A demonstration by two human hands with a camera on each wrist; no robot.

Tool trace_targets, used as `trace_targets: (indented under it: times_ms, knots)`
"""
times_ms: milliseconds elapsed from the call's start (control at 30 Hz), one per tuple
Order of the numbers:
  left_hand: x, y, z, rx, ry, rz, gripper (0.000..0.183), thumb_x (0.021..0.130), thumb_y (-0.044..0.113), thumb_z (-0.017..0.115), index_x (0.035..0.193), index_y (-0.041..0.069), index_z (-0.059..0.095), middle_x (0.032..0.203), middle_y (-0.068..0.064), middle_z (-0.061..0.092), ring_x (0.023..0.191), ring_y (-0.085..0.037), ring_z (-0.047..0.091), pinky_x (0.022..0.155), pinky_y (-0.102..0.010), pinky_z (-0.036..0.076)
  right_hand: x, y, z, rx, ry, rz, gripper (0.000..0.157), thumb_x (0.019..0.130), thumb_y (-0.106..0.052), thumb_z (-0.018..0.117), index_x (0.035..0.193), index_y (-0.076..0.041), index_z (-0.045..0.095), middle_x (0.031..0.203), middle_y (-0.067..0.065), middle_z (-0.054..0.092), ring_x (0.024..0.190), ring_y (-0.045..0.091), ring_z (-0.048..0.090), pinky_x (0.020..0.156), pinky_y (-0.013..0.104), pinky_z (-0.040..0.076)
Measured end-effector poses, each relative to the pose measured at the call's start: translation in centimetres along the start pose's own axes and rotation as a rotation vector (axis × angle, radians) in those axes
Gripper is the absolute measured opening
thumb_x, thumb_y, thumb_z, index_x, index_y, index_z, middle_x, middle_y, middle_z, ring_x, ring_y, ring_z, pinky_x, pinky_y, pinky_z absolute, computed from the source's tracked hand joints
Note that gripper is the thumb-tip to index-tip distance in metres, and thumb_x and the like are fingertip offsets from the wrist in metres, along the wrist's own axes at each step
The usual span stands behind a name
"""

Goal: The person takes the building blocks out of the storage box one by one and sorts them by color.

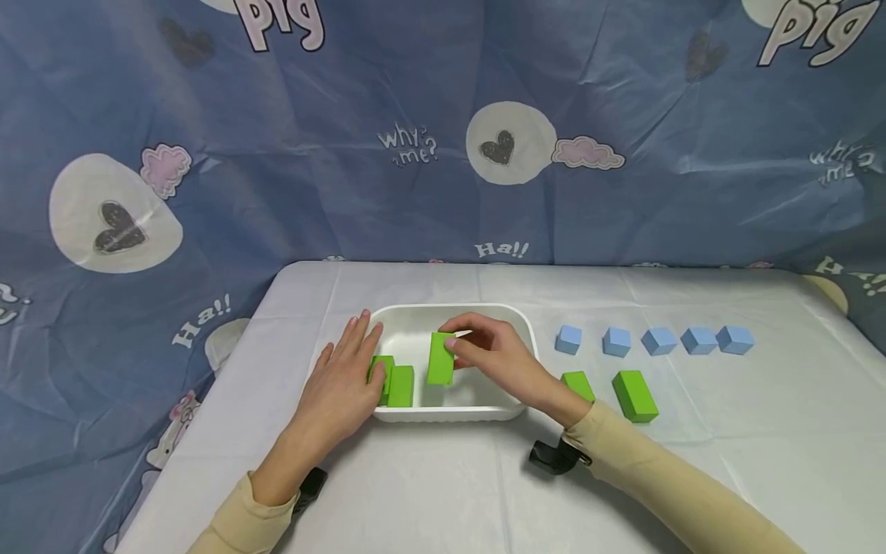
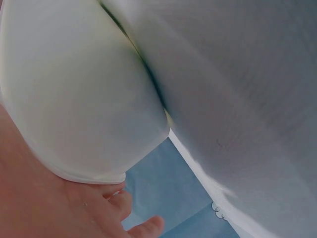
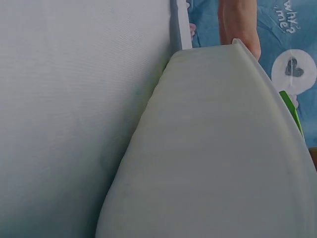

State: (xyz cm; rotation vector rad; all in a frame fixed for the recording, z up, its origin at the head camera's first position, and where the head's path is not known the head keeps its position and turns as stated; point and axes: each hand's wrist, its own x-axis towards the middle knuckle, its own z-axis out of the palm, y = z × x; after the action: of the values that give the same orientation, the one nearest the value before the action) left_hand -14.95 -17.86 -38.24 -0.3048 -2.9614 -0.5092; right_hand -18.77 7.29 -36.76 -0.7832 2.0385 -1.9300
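In the head view a white plastic tray (image 1: 450, 414) stands on the table. My right hand (image 1: 504, 362) pinches a green rectangular block (image 1: 439, 363) between thumb and fingers, over the inside of the tray. Two more green blocks (image 1: 401, 387) lie side by side at the tray's left end. Across the left rim my left hand (image 1: 338, 388) rests with its fingers extended, its thumb overlapping the leftmost block. The left wrist view shows the tray's outer wall (image 2: 89, 104) against that hand. From the right wrist, the wall (image 3: 213, 144) hides most of the green block (image 3: 291, 110).
Right of the tray, several small blue blocks (image 1: 659, 341) form a row. Nearer me are two green blocks, one (image 1: 634, 396) in full view and another (image 1: 577, 383) partly behind my right wrist. A printed blue cloth (image 1: 346, 200) hangs behind the white-covered table (image 1: 443, 492).
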Motion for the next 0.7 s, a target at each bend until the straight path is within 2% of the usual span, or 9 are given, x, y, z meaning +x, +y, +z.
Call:
trace_targets:
  times_ms: [167,433,700]
  knots:
    - [0.0,0.0,0.1,-0.011,-0.001,0.002,0.057,0.101,0.027,0.041,0.154,0.006,0.033,0.163,-0.009,0.013,0.15,-0.025,0.009,0.113,-0.059,0.016,-0.6,-0.1,-0.4,-0.01,0.019,0.006,0.021,0.097,-0.012,0.063,0.118,-0.009,0.066,0.113,0.01,0.063,0.094,0.027,0.064,0.081,0.041,0.056]
    - [0.0,0.1,0.1,-0.019,-0.008,-0.002,0.057,0.102,0.027,0.04,0.154,0.006,0.033,0.164,-0.009,0.013,0.15,-0.025,0.009,0.114,-0.059,0.015,-1.8,-0.4,-1.5,-0.031,0.047,0.012,0.022,0.097,-0.018,0.064,0.118,-0.012,0.066,0.116,0.009,0.062,0.097,0.028,0.064,0.083,0.041,0.056]
    - [0.0,0.0,0.1,-0.025,-0.001,-0.001,0.057,0.101,0.027,0.041,0.154,0.006,0.033,0.164,-0.009,0.013,0.15,-0.025,0.01,0.113,-0.059,0.016,-3.2,-0.8,-2.9,-0.039,0.086,0.025,0.023,0.098,-0.017,0.062,0.12,-0.011,0.066,0.123,0.009,0.06,0.108,0.027,0.063,0.087,0.041,0.055]
